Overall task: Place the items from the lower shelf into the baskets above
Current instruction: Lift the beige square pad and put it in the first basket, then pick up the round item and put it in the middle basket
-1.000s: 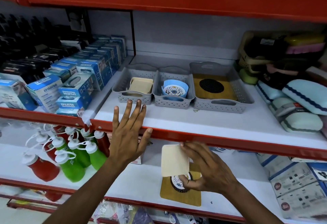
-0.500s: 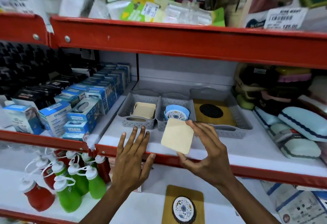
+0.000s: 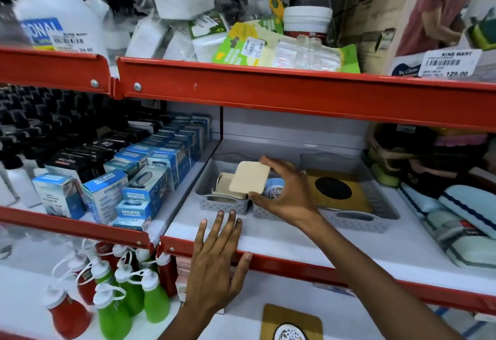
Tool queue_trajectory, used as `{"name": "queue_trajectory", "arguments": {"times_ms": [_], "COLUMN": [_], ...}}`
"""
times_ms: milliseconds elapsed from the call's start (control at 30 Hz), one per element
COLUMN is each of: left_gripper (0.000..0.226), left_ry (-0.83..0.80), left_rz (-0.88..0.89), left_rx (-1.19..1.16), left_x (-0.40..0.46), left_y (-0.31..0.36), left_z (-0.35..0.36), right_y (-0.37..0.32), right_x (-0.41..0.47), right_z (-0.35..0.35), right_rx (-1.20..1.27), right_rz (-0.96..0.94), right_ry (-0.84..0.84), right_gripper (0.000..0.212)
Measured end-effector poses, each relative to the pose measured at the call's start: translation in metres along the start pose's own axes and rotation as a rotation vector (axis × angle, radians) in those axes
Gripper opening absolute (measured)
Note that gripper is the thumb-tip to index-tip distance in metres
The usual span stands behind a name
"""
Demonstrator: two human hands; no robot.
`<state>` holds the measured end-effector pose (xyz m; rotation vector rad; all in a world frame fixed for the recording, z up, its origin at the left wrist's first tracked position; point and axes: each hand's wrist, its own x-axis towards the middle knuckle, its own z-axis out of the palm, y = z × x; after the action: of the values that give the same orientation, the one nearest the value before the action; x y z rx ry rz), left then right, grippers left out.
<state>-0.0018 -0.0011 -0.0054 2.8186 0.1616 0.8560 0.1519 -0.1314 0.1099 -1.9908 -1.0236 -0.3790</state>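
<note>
My right hand [image 3: 284,192] grips a cream square pad [image 3: 249,177] by its edges, tilted, just above the left grey basket [image 3: 212,201], which holds more cream pads. The middle grey basket [image 3: 261,212] holds a blue round item [image 3: 274,188], partly hidden by my hand. The large right basket [image 3: 375,221] holds a mustard mat with a black round grille [image 3: 338,192]. My left hand [image 3: 217,264] rests flat, fingers spread, on the red front edge of the basket shelf. On the lower shelf lies a mustard mat [image 3: 291,318] with a patterned white disc [image 3: 291,334] on it.
Blue epilator boxes [image 3: 139,186] stand left of the baskets. Pale padded items [image 3: 461,213] pile up at the right. Green and red squeeze bottles [image 3: 118,296] stand on the lower shelf at the left. The red shelf above [image 3: 295,92] carries packaged goods.
My right hand lifted the cream pad from the lower shelf and carried it up and left over the left basket. The view tilted upward. My left hand stayed on the shelf edge.
</note>
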Motion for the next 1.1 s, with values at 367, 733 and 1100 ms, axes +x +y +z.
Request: {"name": "queue_trajectory", "arguments": {"times_ms": [367, 733, 1100], "left_gripper": [0.064, 0.062, 0.06], "left_ry": [0.021, 0.039, 0.132], "left_rz": [0.036, 0.017, 0.012], "left_rx": [-0.008, -0.028, 0.017], "left_x": [0.002, 0.003, 0.004], "left_y": [-0.005, -0.004, 0.0], "left_z": [0.003, 0.003, 0.007], "right_y": [0.018, 0.004, 0.015], "right_x": [0.069, 0.027, -0.127], "right_z": [0.053, 0.016, -0.041], "right_rx": [-0.136, -0.429, -0.659], "right_rz": [0.212, -0.025, -0.315], "right_ry": [-0.397, -0.494, -0.311], "right_gripper": [0.065, 0.091, 0.081]}}
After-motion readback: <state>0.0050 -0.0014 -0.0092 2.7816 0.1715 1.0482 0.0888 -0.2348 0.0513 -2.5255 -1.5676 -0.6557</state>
